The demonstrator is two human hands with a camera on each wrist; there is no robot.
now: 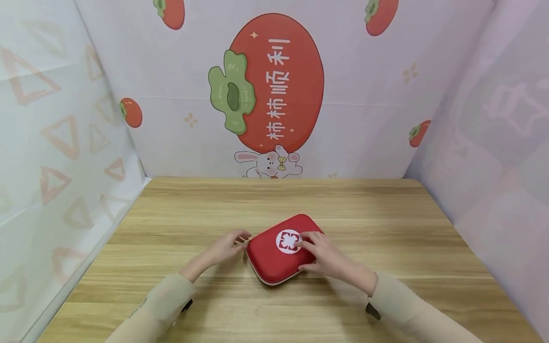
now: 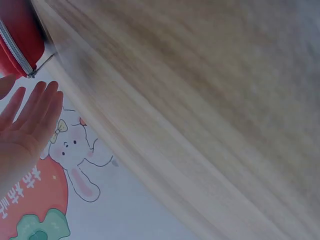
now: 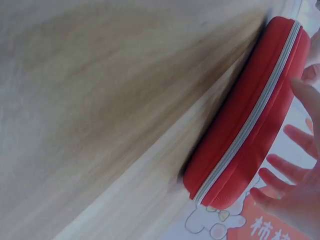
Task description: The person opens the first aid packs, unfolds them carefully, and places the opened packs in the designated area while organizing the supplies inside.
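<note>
A red zippered first-aid case (image 1: 270, 262) with a white cross emblem lies at a slant on the wooden table. Its grey zipper (image 3: 254, 116) runs along the side in the right wrist view. At the case's left corner is my left hand (image 1: 223, 247), fingers extended and holding nothing. A zipper pull (image 2: 32, 74) shows close to those fingertips in the left wrist view. My right hand (image 1: 326, 255) is over the right part of the lid, its fingers spread and the thumb at the near edge. It covers part of the emblem.
The wooden table (image 1: 193, 200) ends at a back wall cloth (image 1: 356, 133) printed with persimmons and a rabbit. Pale cloth walls (image 1: 64, 143) stand along its left and right sides.
</note>
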